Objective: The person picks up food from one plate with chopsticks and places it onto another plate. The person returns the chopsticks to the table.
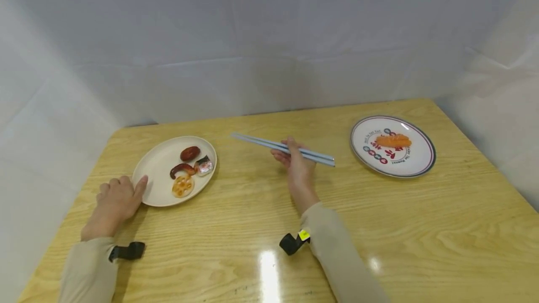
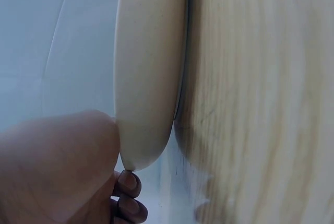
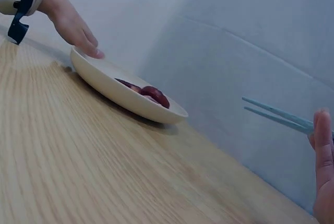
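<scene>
My left hand [image 1: 119,198] grips the left rim of a cream plate [image 1: 157,165], thumb over the edge and fingers outside it. On that plate lie a reddish-brown oval piece [image 1: 190,153], a curled brown piece [image 1: 182,170], a dark-and-silvery block [image 1: 204,166] and a browned lotus root slice [image 1: 183,186]. Between the two plates, above the table, my right hand [image 1: 300,165] holds a pair of light blue chopsticks [image 1: 263,142]. Their tips point left, slightly apart in the right wrist view, with nothing between them.
A white plate [image 1: 364,130] with a dark rim and printed pattern stands at the right, bearing an orange sushi-like piece [image 1: 393,141]. The wooden table [image 1: 236,228] ends at a pale hanging sheet [image 1: 269,36] behind and at both sides.
</scene>
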A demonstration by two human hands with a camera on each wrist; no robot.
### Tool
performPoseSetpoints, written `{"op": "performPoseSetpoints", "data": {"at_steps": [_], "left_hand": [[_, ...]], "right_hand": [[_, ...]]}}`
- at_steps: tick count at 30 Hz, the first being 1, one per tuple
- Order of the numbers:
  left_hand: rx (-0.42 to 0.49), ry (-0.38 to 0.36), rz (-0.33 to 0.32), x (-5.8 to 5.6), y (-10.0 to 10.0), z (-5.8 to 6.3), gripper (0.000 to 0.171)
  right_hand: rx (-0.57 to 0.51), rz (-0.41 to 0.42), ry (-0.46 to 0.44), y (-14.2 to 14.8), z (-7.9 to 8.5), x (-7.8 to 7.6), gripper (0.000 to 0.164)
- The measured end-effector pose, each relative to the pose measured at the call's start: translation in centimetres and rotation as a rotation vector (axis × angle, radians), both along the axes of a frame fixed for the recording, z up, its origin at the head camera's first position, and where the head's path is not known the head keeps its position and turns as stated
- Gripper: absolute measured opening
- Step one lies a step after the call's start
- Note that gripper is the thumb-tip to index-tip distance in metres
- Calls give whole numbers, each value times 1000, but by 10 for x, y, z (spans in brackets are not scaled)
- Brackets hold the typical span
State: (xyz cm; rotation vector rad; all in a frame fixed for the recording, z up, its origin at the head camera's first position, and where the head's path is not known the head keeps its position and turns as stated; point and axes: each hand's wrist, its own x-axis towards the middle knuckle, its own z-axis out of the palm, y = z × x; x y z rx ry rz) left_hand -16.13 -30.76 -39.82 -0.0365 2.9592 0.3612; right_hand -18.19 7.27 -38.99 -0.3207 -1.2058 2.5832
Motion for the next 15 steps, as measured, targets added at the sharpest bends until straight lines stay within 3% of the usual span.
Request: {"op": "performPoseSetpoints", "data": {"at_steps": [7, 15], "left_hand": [[0, -4, -7, 0, 0, 0, 85], [5, -2, -14, 0, -1, 1, 85]], "right_hand": [[149, -43, 91, 25, 0, 0, 28], [212, -109, 106, 59, 4, -1, 30]]}}
